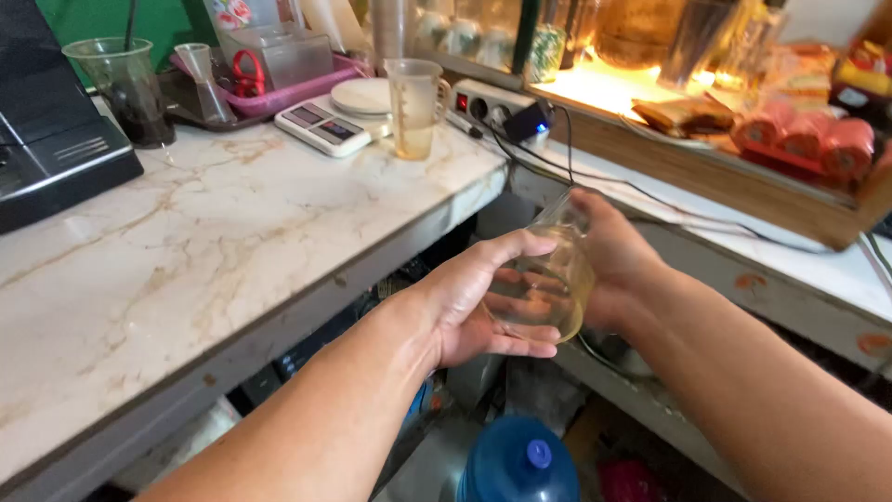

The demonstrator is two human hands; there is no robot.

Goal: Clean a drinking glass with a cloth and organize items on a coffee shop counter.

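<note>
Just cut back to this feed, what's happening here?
A person holds a clear plastic cup in both hands, left hand cupped under its side, right hand behind it, out beyond the marble counter edge. The cup is tilted, with some pale liquid inside. On the counter stand a measuring jug and a digital scale.

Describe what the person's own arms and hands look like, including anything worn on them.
Both forearms are bare as far as the picture shows: no sleeves in view. The left hand and right hand wear no gloves. No watch, bracelet or ring shows on the parts in view. The left-hand fingers show short, unpainted nails. The right-hand fingers are mostly hidden, so rings there cannot be ruled out.
</note>
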